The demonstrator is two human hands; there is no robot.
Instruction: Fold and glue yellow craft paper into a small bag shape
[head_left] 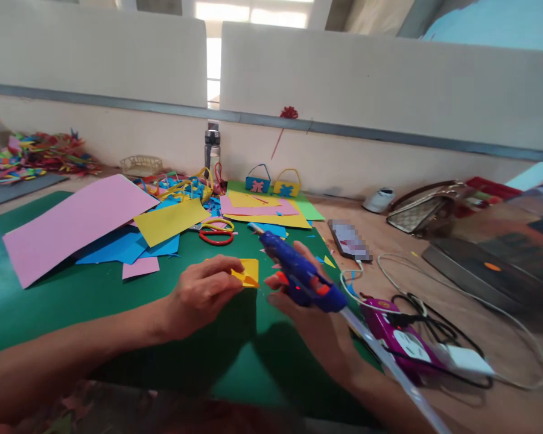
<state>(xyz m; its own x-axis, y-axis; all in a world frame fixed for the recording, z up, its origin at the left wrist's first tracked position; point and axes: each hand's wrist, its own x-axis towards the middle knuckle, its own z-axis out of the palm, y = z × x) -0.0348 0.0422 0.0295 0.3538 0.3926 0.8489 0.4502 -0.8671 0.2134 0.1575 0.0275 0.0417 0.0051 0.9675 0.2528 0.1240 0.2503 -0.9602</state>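
Note:
My left hand (206, 293) pinches a small folded yellow foam piece (250, 271) above the green mat (163, 361). In my right hand (317, 325) is a blue glue gun (294, 265), its nozzle aimed up and to the left and a long clear glue stick (389, 361) trailing from its back. A small red light glows on the gun's side. The nozzle stands apart from the yellow piece, above and beyond it. Beyond my hands lie scissors (216, 237) with a red and a yellow handle loop.
Pink (85, 223) and yellow foam sheets (172, 222) lie at the left, near a heap of scraps. Two small foam handbags (257, 184) stand at the back. On the right are a phone (349, 240), a purple power strip (402, 337) with cables, and a handbag (423, 208).

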